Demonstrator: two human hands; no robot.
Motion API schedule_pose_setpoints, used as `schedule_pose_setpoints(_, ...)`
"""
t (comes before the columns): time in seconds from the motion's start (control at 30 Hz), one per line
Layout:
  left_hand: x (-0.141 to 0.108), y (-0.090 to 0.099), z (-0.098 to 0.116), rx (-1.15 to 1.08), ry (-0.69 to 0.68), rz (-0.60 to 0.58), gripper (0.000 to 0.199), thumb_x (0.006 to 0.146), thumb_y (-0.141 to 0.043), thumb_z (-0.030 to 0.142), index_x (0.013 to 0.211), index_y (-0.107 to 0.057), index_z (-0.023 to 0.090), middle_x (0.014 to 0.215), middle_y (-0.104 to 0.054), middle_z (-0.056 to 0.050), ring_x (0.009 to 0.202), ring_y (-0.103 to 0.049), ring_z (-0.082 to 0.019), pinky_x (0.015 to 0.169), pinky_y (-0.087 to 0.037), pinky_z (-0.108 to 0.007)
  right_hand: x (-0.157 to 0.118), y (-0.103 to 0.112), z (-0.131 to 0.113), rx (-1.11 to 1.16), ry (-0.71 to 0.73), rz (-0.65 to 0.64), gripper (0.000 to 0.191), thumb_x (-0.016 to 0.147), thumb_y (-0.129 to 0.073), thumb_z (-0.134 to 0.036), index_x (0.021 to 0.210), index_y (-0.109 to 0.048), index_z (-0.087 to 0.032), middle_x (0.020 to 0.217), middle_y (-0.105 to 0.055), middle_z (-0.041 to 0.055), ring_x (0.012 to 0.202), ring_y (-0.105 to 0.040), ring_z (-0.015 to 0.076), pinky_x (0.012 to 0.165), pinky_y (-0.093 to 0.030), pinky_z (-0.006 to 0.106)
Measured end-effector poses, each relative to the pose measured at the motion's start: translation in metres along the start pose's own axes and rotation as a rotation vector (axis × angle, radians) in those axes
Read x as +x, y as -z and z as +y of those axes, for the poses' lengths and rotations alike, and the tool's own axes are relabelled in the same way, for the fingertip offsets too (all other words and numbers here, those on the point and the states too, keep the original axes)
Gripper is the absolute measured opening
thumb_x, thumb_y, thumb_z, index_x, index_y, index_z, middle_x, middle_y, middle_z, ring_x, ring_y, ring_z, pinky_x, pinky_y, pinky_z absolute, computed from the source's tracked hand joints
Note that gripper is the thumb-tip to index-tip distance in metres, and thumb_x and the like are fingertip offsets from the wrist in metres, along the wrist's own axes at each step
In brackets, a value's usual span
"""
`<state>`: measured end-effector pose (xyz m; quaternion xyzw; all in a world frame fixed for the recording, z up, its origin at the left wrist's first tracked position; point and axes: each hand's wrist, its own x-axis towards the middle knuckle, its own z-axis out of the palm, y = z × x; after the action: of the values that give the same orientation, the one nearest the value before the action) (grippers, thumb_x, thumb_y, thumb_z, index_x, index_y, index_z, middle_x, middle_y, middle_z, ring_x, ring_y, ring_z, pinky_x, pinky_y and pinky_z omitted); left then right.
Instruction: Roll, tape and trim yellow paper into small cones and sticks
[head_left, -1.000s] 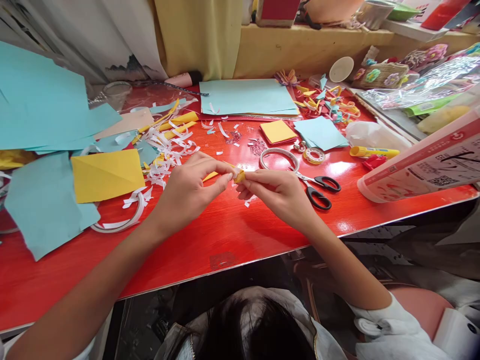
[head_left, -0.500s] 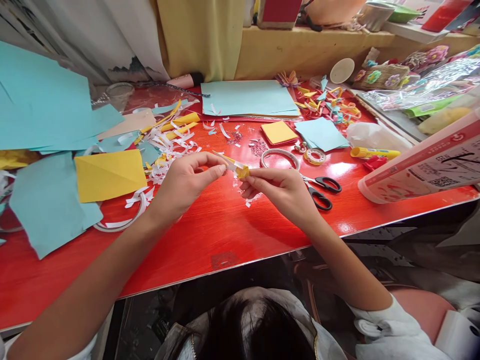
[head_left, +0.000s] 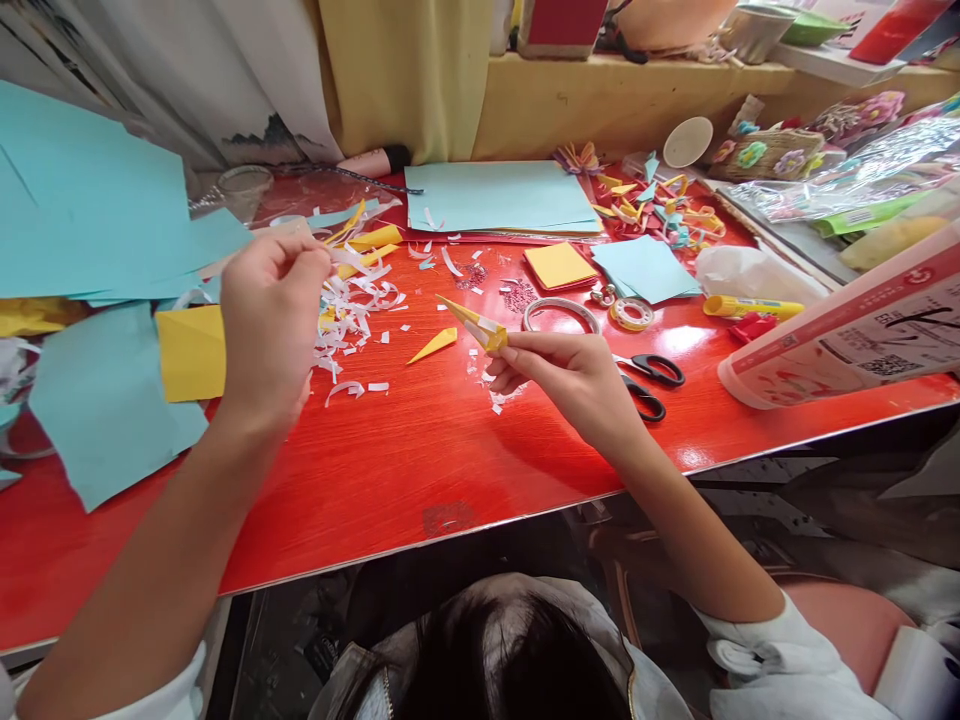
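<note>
From my remote seat, I see the right hand (head_left: 574, 385) above the glossy red table (head_left: 375, 480), thumb and fingertips pinched on the wide end of a narrow, pointed spike of folded yellow paper (head_left: 472, 324). A white strip shows along that piece, and its sharp tip points left and toward the far side. The left hand (head_left: 270, 310) is raised well apart on the left, its fingers curled in and its thumb drawn against them; I cannot tell whether anything sits between the fingertips.

Just left of the held piece, a second flat yellow paper spike (head_left: 433, 345) lies on the table. Beside the left hand I make out a heap of curled white paper strips (head_left: 360, 300), and that hand partly covers a creased yellow paper rectangle (head_left: 189, 352), which overlaps a torn light-blue paper sheet (head_left: 105, 400).

Just beyond the right hand is a white ring-shaped roll of tape (head_left: 559, 301), and to its right lie scissors with black handles (head_left: 634, 362), partly hidden by the hand. Farther off I see a small stack of yellow and red paper squares (head_left: 560, 265), a fan of light-blue paper squares (head_left: 646, 268) to its right, and a stack of large light-blue sheets (head_left: 502, 195) at the far side.
</note>
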<state>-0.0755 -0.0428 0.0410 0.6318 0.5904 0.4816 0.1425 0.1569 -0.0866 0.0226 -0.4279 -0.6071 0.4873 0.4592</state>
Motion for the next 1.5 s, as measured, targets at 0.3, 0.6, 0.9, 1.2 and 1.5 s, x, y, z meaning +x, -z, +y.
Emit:
schedule_pose_setpoints(0.3,0.001,0.004,-0.007,0.803,-0.215,-0.299,0.027,0.089,-0.040,0.037,0.105,-0.053,0.019,0.108,-0.053,-0.008,0.113,-0.038,-0.029,0.084,-0.033,-0.048,0.000,-0.001,-0.001,0.053,-0.047,-0.053,0.014,0.080,-0.059,-0.022,0.079,-0.069,-0.012,0.070,-0.068,0.0036,0.062,-0.066,0.0126,0.063,-0.056,0.027)
schedule_pose_setpoints(0.6,-0.016,-0.015,0.022,-0.020,-0.128,-0.530,0.030,0.085,-0.047,0.028,0.111,-0.060,0.021,0.112,-0.064,-0.004,0.107,-0.056,-0.020,0.092,-0.043,-0.035,0.001,-0.002,-0.001,0.080,-0.093,-0.114,0.016,0.080,-0.059,-0.024,0.082,-0.068,-0.012,0.074,-0.068,0.0044,0.062,-0.066,0.0125,0.062,-0.056,0.026)
schedule_pose_setpoints(0.9,-0.023,-0.017,0.025,-0.334,-0.043,-0.526,0.026,0.080,-0.052,0.024,0.104,-0.063,0.018,0.094,-0.068,-0.005,0.087,-0.064,-0.018,0.076,-0.052,-0.031,0.001,-0.001,-0.003,0.040,-0.087,-0.112,0.016,0.079,-0.058,-0.025,0.078,-0.068,-0.012,0.070,-0.067,0.0031,0.059,-0.064,0.0107,0.059,-0.055,0.024)
schedule_pose_setpoints(1.2,-0.026,-0.019,0.030,-0.274,-0.048,-0.501,0.015,0.078,-0.056,0.021,0.088,-0.066,0.017,0.088,-0.068,-0.003,0.081,-0.063,-0.015,0.074,-0.050,-0.028,0.003,-0.001,-0.003,0.064,-0.126,-0.134,0.019,0.079,-0.061,-0.030,0.079,-0.067,-0.012,0.071,-0.067,0.0035,0.062,-0.065,0.0113,0.060,-0.054,0.023)
schedule_pose_setpoints(1.5,-0.026,-0.022,0.025,-0.313,-0.021,-0.519,0.015,0.078,-0.054,0.021,0.087,-0.066,0.016,0.085,-0.068,-0.003,0.074,-0.062,-0.014,0.068,-0.049,-0.027,0.004,0.002,-0.002,0.288,-0.208,-0.175,0.021,0.080,-0.060,-0.031,0.078,-0.068,-0.012,0.076,-0.071,0.0070,0.063,-0.067,0.0124,0.064,-0.056,0.026)
